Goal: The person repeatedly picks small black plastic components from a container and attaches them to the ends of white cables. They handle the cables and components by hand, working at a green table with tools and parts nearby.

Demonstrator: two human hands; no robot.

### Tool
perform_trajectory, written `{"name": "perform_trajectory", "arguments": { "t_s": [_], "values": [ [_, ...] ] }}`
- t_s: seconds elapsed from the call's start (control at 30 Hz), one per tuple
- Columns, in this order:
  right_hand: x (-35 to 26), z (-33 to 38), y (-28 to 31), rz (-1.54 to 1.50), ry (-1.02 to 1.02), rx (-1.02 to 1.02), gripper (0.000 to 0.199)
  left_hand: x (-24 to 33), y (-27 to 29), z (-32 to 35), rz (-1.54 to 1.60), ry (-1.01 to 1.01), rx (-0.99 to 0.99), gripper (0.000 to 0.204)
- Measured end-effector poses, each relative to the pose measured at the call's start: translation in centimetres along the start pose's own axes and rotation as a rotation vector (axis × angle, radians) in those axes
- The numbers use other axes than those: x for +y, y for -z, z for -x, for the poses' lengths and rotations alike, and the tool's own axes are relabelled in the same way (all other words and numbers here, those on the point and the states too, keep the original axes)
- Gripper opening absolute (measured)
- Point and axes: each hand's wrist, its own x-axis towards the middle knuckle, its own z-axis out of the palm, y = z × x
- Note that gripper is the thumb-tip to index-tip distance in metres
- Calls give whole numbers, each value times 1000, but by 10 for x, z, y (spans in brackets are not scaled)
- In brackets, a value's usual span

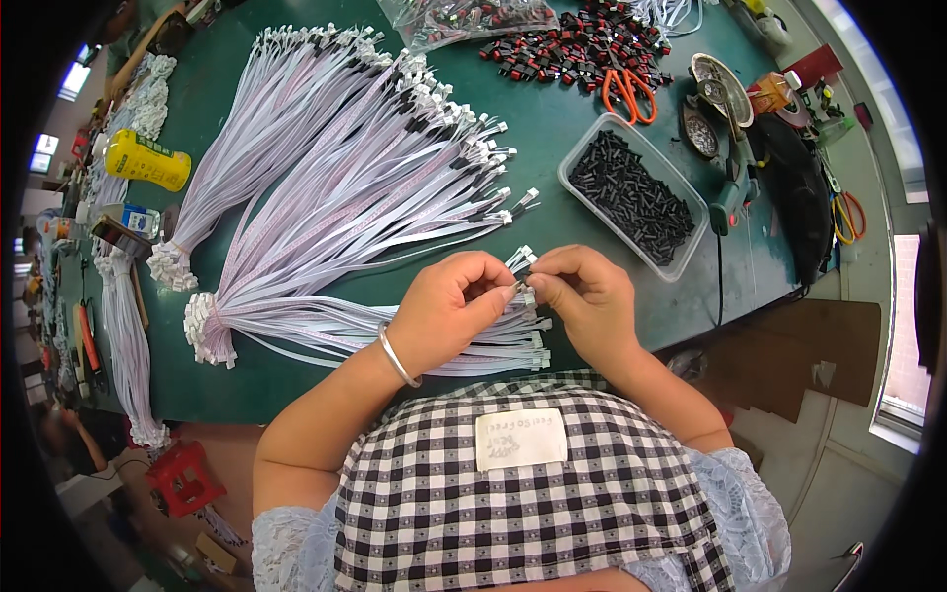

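A fan of white flat ribbon cables (335, 187) with white plugs on their ends covers the green table. In front of me its lower strands (434, 340) run under my left hand (446, 304). That hand is closed, thumb and fingers pinching one cable near its end. Against it, my right hand (592, 296) pinches the same cable end beside several white plugs (521, 259). The fingers partly hide what is between them. To the right of my right hand, a clear plastic tub (610, 229) holds many short black tube pieces (631, 187).
Orange-handled scissors (629, 96) lie by a heap of small black-and-red parts (582, 44). Farther right are a metal dish (722, 87) and a green-handled tool (732, 187) with a cord. A yellow bottle (148, 161) lies at the left, near more bundled cables (128, 345).
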Motion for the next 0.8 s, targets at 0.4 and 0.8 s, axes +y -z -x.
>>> {"name": "perform_trajectory", "arguments": {
  "t_s": [0.4,0.8],
  "values": [
    [6,3,-2,39,18,-6,8,-2,0,1,-3,-14,17,10],
    [2,5,-5,-90,-89,1,5,-1,-1,2,-85,-110,41,9]
  ]
}}
